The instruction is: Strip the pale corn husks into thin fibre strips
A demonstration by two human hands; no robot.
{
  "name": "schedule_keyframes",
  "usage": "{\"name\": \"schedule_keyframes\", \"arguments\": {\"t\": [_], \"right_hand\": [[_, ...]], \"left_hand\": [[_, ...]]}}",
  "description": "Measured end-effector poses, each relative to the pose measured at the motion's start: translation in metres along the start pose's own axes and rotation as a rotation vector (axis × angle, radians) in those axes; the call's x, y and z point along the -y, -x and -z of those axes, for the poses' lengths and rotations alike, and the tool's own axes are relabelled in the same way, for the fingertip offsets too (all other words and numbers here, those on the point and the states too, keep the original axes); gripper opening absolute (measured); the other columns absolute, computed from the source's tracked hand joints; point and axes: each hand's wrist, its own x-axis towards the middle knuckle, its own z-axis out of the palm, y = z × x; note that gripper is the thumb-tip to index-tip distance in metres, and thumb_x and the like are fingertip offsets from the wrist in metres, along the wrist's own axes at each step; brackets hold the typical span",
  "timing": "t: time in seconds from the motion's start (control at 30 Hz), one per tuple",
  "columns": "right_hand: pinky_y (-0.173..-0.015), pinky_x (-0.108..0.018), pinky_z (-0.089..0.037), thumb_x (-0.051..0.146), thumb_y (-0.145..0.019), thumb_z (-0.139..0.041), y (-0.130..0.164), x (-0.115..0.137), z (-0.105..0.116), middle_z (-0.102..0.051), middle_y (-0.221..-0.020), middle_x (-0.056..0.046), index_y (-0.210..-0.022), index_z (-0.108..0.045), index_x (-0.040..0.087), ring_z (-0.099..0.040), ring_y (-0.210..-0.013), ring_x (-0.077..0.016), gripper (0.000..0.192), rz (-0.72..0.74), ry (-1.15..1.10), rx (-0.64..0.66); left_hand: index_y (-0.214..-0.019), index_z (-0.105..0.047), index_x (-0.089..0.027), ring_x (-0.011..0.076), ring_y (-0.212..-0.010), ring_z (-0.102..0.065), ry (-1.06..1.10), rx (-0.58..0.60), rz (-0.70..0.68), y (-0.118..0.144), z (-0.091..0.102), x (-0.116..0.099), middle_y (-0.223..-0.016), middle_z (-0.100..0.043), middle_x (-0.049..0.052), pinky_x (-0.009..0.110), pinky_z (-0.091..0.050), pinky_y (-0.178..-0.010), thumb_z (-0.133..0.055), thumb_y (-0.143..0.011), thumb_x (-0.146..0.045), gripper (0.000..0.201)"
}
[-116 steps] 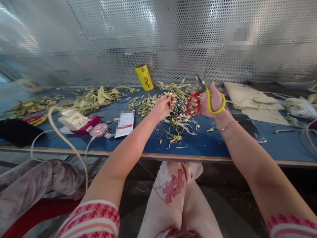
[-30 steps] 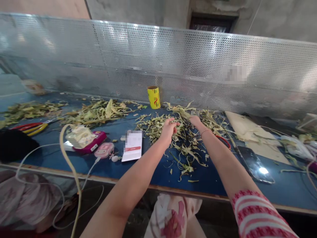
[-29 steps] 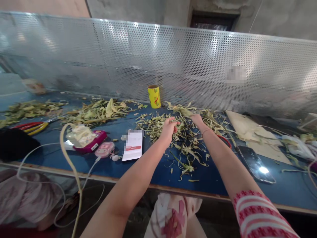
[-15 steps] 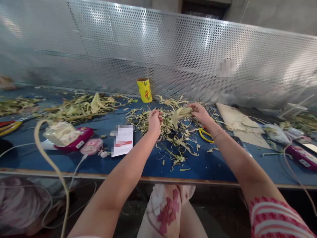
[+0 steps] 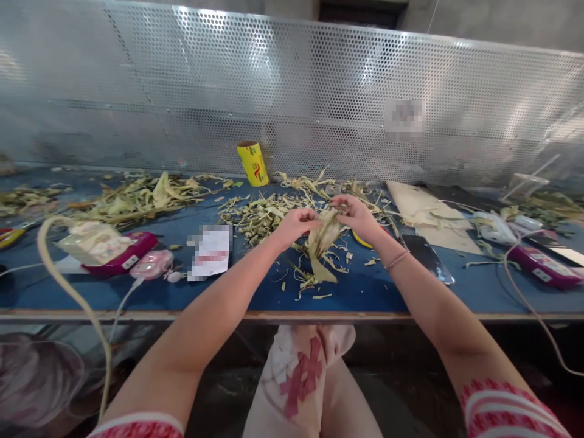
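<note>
My left hand (image 5: 292, 224) and my right hand (image 5: 354, 214) meet above the blue table (image 5: 392, 289), both gripping one pale green-yellow husk leaf (image 5: 322, 243) that hangs down between them. Under and behind the hands lies a heap of cut husk scraps (image 5: 269, 214). The yellow-handled scissors (image 5: 360, 241) lie on the table just behind my right wrist, mostly hidden.
A yellow roll (image 5: 252, 163) stands at the perforated metal wall (image 5: 292, 97). A white card (image 5: 210, 258), a pink device (image 5: 150, 264) and a pink-wrapped packet (image 5: 109, 250) lie left. A dark phone (image 5: 426, 257), cardboard (image 5: 422, 210) and cables lie right. More husk scraps (image 5: 141, 194) spread far left.
The scissors left my right hand and now lie on the table. Both hands reached into the heap, then drew a husk leaf toward me and now hold it together.
</note>
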Motion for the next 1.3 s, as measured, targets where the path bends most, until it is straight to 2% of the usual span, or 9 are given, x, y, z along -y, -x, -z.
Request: {"name": "schedule_keyframes", "arguments": {"t": [0.17,0.3,0.5,0.67,0.9,1.0,1.1,1.2,1.3], "right_hand": [[-0.095,-0.035,-0.049,0.020,-0.069,-0.059,-0.005,-0.009,0.001,-0.054,-0.124,-0.008,-0.118,-0.048,0.023,-0.060,-0.108,-0.0179,0.050,0.030,-0.074,-0.015],[-0.091,-0.033,-0.052,0.019,-0.072,-0.059,-0.005,-0.005,0.002,-0.048,-0.131,-0.010,-0.122,-0.045,0.025,-0.055,-0.119,-0.0205,0.052,0.067,-0.049,0.011],[-0.084,-0.034,-0.055,0.010,-0.073,-0.052,-0.001,0.004,0.002,-0.046,-0.134,-0.012,-0.123,-0.051,0.024,-0.052,-0.124,-0.0240,0.052,0.142,0.127,-0.041],[-0.082,-0.035,-0.057,0.010,-0.072,-0.055,-0.005,-0.004,-0.001,-0.048,-0.127,-0.012,-0.120,-0.055,0.023,-0.056,-0.118,-0.0239,0.049,0.162,0.135,-0.134],[-0.090,-0.037,-0.053,0.027,-0.073,-0.068,-0.012,-0.017,0.000,-0.062,-0.109,-0.007,-0.107,-0.057,0.022,-0.064,-0.100,-0.0196,0.036,0.147,0.077,-0.259],[-0.082,-0.036,-0.054,0.037,-0.083,-0.058,-0.013,-0.017,0.013,-0.067,-0.091,-0.005,-0.102,-0.060,0.020,-0.066,-0.084,-0.0182,0.026,0.081,0.150,-0.287],[-0.076,-0.037,-0.054,0.040,-0.092,-0.042,-0.010,-0.021,0.030,-0.065,-0.069,-0.004,-0.105,-0.063,0.018,-0.065,-0.068,-0.0187,0.034,-0.083,0.352,-0.207],[-0.091,-0.041,-0.049,0.039,-0.091,-0.046,-0.005,-0.028,0.041,-0.070,-0.096,-0.011,-0.127,-0.056,0.016,-0.065,-0.096,-0.0250,0.044,-0.116,0.687,-0.070],[-0.107,-0.051,-0.035,0.052,-0.085,-0.053,0.000,-0.037,0.043,-0.049,-0.139,-0.017,-0.143,-0.041,0.022,-0.043,-0.131,-0.0354,0.067,-0.199,1.003,0.036]], "left_hand": [[-0.070,-0.065,-0.016,0.0076,-0.045,-0.044,0.119,-0.165,0.017,-0.003,-0.001,0.001,-0.054,-0.055,-0.001,0.021,-0.033,-0.046,-0.073,-0.067,-0.023,0.011],[-0.070,-0.064,-0.015,0.0089,-0.052,-0.050,0.192,-0.259,-0.038,-0.005,-0.001,0.002,-0.060,-0.060,0.000,0.021,-0.038,-0.052,-0.073,-0.065,-0.021,0.012],[-0.071,-0.062,-0.015,0.0087,-0.055,-0.050,0.157,-0.350,-0.069,-0.006,0.000,0.001,-0.060,-0.057,-0.002,0.021,-0.037,-0.055,-0.071,-0.067,-0.021,0.012],[-0.072,-0.059,-0.015,0.0093,-0.058,-0.050,0.141,-0.372,-0.124,-0.006,-0.001,-0.001,-0.063,-0.057,-0.003,0.022,-0.039,-0.059,-0.066,-0.071,-0.021,0.009],[-0.073,-0.060,-0.016,0.0095,-0.062,-0.050,-0.066,-0.416,-0.187,-0.007,0.003,-0.002,-0.066,-0.058,-0.002,0.023,-0.040,-0.065,-0.064,-0.073,-0.018,0.005],[-0.073,-0.060,-0.016,0.0093,-0.062,-0.050,-0.092,-0.475,-0.193,-0.009,0.006,-0.001,-0.067,-0.058,-0.002,0.023,-0.040,-0.066,-0.063,-0.074,-0.018,0.004],[-0.075,-0.060,-0.016,0.0093,-0.062,-0.049,-0.100,-0.533,-0.184,-0.011,0.009,0.000,-0.066,-0.057,-0.002,0.023,-0.040,-0.064,-0.062,-0.075,-0.019,0.004],[-0.076,-0.061,-0.016,0.0102,-0.063,-0.051,-0.132,-0.565,-0.181,-0.012,0.012,0.001,-0.068,-0.059,-0.001,0.023,-0.040,-0.063,-0.062,-0.075,-0.019,0.004],[-0.075,-0.061,-0.016,0.0099,-0.061,-0.050,-0.125,-0.583,-0.194,-0.013,0.016,0.003,-0.068,-0.059,-0.001,0.023,-0.040,-0.061,-0.062,-0.075,-0.020,0.004]]}}
